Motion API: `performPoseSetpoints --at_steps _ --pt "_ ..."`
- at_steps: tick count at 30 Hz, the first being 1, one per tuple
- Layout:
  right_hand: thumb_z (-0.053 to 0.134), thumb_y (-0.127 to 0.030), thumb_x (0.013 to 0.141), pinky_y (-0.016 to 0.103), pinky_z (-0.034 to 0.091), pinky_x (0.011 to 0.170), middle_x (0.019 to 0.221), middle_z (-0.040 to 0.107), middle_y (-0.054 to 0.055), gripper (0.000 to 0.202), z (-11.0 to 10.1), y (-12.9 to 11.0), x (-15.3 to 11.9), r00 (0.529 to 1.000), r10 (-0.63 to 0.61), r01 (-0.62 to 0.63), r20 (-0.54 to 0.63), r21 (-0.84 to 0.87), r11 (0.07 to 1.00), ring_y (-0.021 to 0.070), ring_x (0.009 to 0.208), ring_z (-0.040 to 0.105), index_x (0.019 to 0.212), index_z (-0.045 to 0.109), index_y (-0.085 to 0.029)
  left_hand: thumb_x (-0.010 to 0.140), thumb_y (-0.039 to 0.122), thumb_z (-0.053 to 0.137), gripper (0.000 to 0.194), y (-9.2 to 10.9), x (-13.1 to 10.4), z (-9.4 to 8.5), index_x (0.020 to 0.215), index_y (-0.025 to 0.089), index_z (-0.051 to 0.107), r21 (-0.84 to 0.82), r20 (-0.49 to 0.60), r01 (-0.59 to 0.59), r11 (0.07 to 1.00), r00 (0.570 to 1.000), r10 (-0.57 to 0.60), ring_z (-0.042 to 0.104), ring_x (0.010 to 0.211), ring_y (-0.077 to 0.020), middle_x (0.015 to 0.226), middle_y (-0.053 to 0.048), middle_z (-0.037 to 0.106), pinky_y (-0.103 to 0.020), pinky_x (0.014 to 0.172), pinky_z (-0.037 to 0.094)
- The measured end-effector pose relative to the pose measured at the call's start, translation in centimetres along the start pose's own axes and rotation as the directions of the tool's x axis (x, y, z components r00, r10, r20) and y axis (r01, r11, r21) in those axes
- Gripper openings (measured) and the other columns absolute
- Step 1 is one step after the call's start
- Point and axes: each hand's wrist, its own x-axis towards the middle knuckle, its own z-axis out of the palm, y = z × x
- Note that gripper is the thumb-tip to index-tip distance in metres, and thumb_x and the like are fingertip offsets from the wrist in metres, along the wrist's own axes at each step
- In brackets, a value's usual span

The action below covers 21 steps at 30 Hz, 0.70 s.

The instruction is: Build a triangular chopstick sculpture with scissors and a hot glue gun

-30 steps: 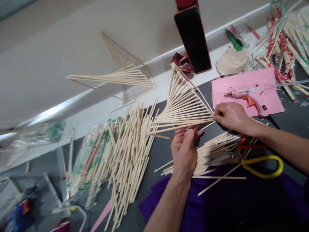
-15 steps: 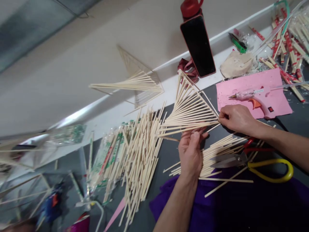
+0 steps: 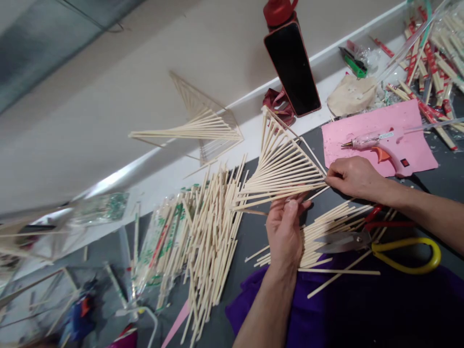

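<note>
A fan-shaped frame of wooden sticks point(image 3: 286, 166) is held up over the dark table. My left hand point(image 3: 286, 227) grips its lower edge from below, thumb on top and fingers partly hidden behind the sticks. At the frame's right corner, my right hand point(image 3: 348, 178) pinches the stick ends. Loose sticks point(image 3: 326, 232) lie beneath the hands, with yellow-and-red-handled scissors point(image 3: 344, 241) on them. On a pink sheet point(image 3: 420, 116) to the right rests a pink glue gun point(image 3: 393, 150).
A large stick pile point(image 3: 213, 241) lies left of the hands, beside plastic-wrapped sticks point(image 3: 163, 241). A second stick frame point(image 3: 195, 128) stands by the wall. Behind are a phone point(image 3: 293, 67) and a red-capped bottle point(image 3: 278, 12). A blue glue gun point(image 3: 81, 311) is at lower left.
The view has shifted slightly, moving background things a little left. Both hands keep their hold on the frame, which has barely moved.
</note>
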Motion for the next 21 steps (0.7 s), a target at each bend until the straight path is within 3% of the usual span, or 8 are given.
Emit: performPoseSetpoints --at_steps 14,21 --pt "0.048 -0.028 0.095 0.029 0.033 0.065 0.097 0.074 0.008 0.027 0.25 -0.18 -0.39 0.998 -0.065 0.066 0.012 -0.150 0.986 0.0201 0.086 0.066 0.095 0.071 -0.015 0.066 0.039 0.087 0.032 -0.06 0.03 0.00 0.088 0.021 0.074 -0.006 -0.001 -0.012 1.000 1.000 0.012 0.075 0.091 -0.0209 0.092 -0.004 0.078 -0.026 0.071 0.060" --pt "0.039 -0.026 0.102 0.031 0.033 0.060 0.105 0.070 0.014 0.033 0.25 -0.44 -0.62 0.985 -0.136 0.162 0.101 -0.319 0.934 0.0247 0.087 0.068 0.107 0.067 -0.012 0.068 0.038 0.086 0.031 -0.01 0.01 -0.10 0.091 0.021 0.074 0.002 0.012 -0.008 1.000 1.000 0.008 0.074 0.093 -0.0214 0.095 -0.005 0.079 -0.026 0.072 0.060"
